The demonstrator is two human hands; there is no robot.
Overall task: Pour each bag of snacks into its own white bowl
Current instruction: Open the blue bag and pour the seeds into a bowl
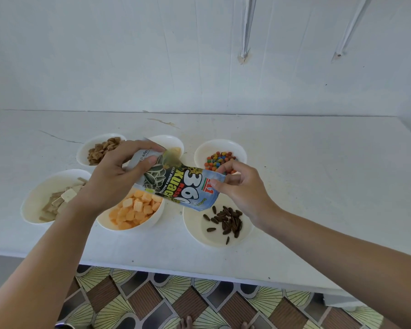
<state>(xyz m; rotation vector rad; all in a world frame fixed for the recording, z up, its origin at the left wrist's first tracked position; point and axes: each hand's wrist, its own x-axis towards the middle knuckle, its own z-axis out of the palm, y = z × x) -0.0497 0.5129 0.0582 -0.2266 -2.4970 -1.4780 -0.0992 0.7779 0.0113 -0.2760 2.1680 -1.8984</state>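
Overhead, both hands, left hand [119,172], right hand [242,186], gripping seed bag [176,186], hiding middle bowls, candy bowl [220,150] behind

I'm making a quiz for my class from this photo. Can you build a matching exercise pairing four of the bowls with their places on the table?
Column 1:
1. bowl of sunflower seeds
2. bowl of coloured candies
3. bowl of orange crackers
4. bowl of brown squares

Column 2:
A. far row, left
B. near row, right
C. far row, right
D. near row, middle

Pairs: 1-B, 2-C, 3-D, 4-A
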